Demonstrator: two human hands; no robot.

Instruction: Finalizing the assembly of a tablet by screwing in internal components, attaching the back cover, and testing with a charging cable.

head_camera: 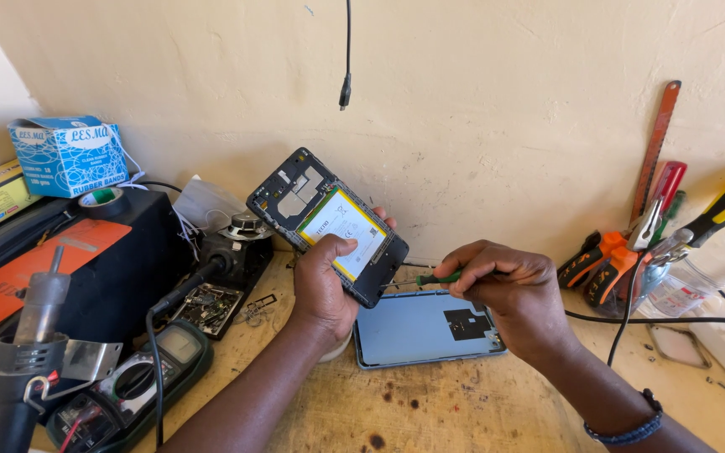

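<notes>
My left hand [322,285] holds an opened phone [327,225] tilted up off the bench, its back removed so the white and yellow battery and the black frame show. My right hand [505,289] grips a thin green-handled screwdriver [434,278], its tip pointing left at the phone's lower edge. Under both hands a light blue back cover [417,331] lies inside-up on the wooden bench [430,403].
A hot-air gun [18,361] and a multimeter [140,382] sit at the front left. A black box with a blue carton [69,155] and a tape roll stands behind them. Pliers and screwdrivers [631,252] lean at the right wall. A cable [346,59] hangs overhead.
</notes>
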